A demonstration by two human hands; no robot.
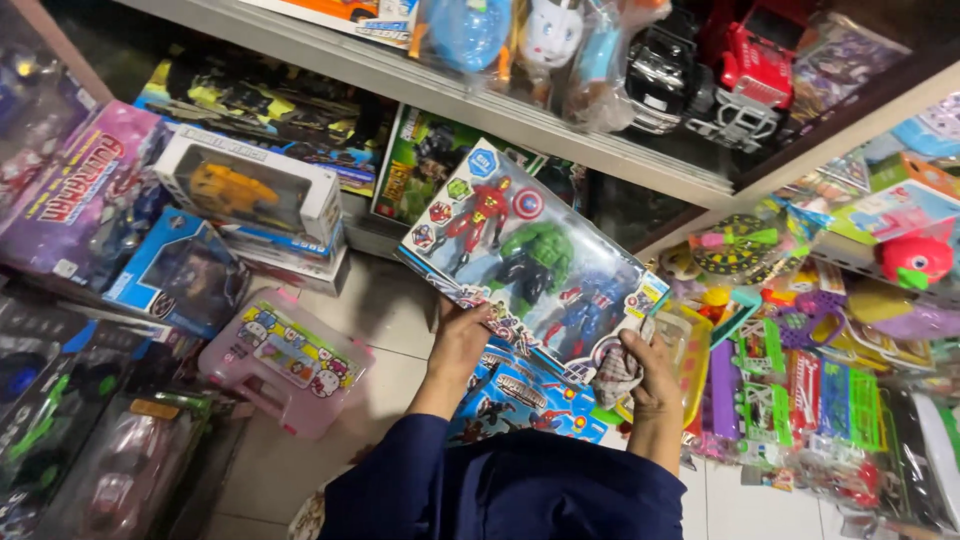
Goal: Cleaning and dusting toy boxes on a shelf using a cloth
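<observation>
A flat toy box (530, 255) with a clear window shows three action figures, one red, one green, one blue. My left hand (462, 335) grips its lower edge from below. My right hand (645, 370) is closed around a crumpled grey-white cloth (618, 370) and presses it against the box's lower right corner. Under the box lies another blue toy box (520, 400) with a red-and-blue figure printed on it. Dark blue sleeves cover both my forearms.
A white shelf (450, 100) above carries toy trucks (755, 75) and bagged toys. Stacked toy boxes (250, 190) stand at the left, with a pink case (285, 360) on the tiled floor. Hanging packets of small toys (830, 390) crowd the right.
</observation>
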